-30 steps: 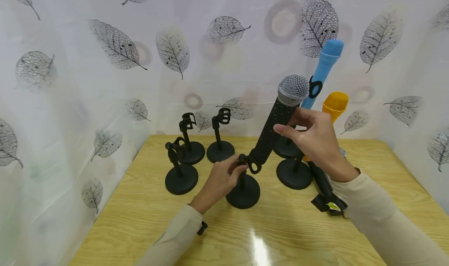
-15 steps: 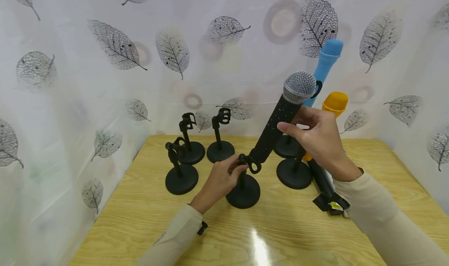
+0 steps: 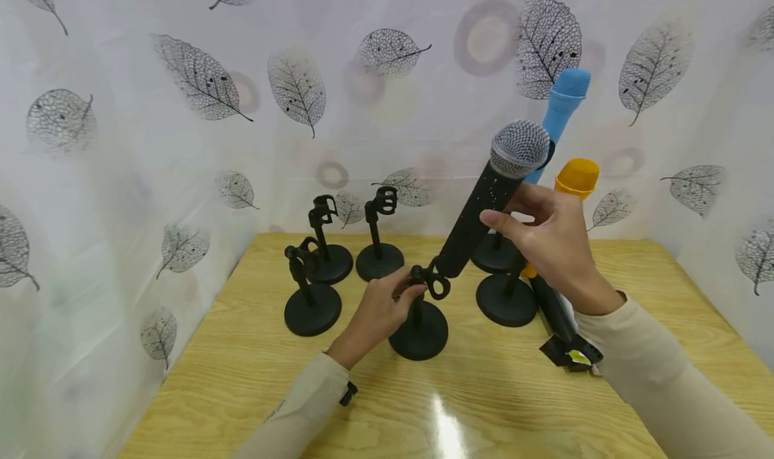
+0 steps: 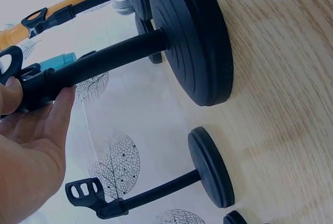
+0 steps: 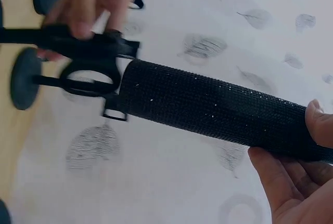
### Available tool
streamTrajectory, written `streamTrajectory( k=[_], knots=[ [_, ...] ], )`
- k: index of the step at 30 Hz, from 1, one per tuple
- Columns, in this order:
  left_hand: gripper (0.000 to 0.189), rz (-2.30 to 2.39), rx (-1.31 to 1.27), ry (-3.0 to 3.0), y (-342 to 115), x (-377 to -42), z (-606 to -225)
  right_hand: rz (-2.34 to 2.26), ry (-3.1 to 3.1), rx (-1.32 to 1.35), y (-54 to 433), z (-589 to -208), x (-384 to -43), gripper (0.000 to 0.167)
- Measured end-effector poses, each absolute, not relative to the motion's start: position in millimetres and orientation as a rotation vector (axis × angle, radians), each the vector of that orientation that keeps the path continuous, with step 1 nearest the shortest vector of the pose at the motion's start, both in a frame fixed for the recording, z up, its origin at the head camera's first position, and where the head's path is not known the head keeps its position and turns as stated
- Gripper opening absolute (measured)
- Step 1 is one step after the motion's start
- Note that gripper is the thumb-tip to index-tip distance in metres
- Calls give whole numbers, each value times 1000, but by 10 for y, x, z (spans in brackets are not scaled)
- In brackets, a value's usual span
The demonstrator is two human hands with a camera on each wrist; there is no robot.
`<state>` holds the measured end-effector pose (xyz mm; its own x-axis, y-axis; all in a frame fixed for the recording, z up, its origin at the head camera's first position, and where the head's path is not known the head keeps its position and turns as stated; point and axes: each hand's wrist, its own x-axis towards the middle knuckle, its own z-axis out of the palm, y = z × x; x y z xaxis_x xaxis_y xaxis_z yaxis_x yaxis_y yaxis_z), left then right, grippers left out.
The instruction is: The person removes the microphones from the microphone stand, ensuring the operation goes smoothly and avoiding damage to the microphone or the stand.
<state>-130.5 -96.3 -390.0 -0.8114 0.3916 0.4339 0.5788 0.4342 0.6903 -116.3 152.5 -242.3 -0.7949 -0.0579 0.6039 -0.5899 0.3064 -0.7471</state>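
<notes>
My right hand [image 3: 553, 247] pinches a black speckled microphone [image 3: 474, 214] with a silver mesh head, tilted up to the right. Its lower end meets the clip [image 3: 438, 284] of a black desktop microphone stand [image 3: 420, 335]; how far inside it sits cannot be told. Just below that clip, my left hand [image 3: 376, 316] grips the top of the stand, whose round base rests on the table. In the left wrist view, thumb and fingers wrap the stand's pole [image 4: 109, 56]. The right wrist view shows the microphone's end [image 5: 132, 86] at the clip's edge.
Several bare black stands [image 3: 313, 309] occupy the table's left side. At the right, a blue microphone [image 3: 562, 106] and an orange microphone [image 3: 577, 177] stand tilted in stands, partly hidden. A black object [image 3: 556, 318] lies beside my right sleeve. A leaf-patterned curtain [image 3: 302, 143] backs the table.
The black microphone and my right hand have shifted slightly up and to the right, with the lower end moving a little along the clip. My left hand and the stand have stayed put.
</notes>
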Motion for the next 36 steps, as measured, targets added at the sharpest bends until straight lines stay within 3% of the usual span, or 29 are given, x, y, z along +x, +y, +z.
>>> streamTrajectory(
  k=[8,36],
  knots=[
    [14,-1321,-818,-2456,-946,-1275,-3915,1484,-2076,520,1675,-2238,-1098,25],
    [8,-1250,-582,-2504,-1243,-1331,-3871,1287,-2423,327,2381,-2663,-925,41]
  ],
)
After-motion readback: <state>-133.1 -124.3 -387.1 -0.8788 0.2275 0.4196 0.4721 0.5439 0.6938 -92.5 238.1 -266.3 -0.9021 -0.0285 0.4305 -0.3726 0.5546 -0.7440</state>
